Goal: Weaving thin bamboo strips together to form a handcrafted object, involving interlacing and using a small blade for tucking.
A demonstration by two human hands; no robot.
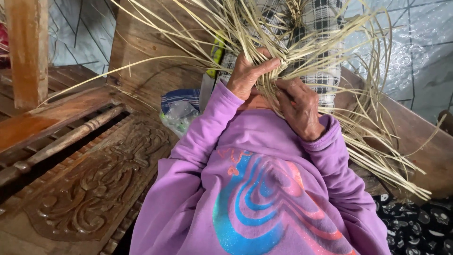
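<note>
While both hands work close together above the lap, the left hand pinches a few pale, dry straw-coloured reed strips between thumb and fingers. Just beside it, the right hand grips the same bundle — its loose ends fan across black-and-white checked cloth and a carved dark wooden bench.

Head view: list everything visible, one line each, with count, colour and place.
straw strips: many, pale yellow, fanning out from the middle to the right
checked cloth: one, black and white, top centre under the strips
carved wooden panel: one, brown, lower left
turned wooden rail: one, brown, left
plastic bag: one, clear, beside the left sleeve
purple sweatshirt: one, with blue and pink swirls, bottom centre
left hand: grip on the strips
right hand: grip on the strips
</note>
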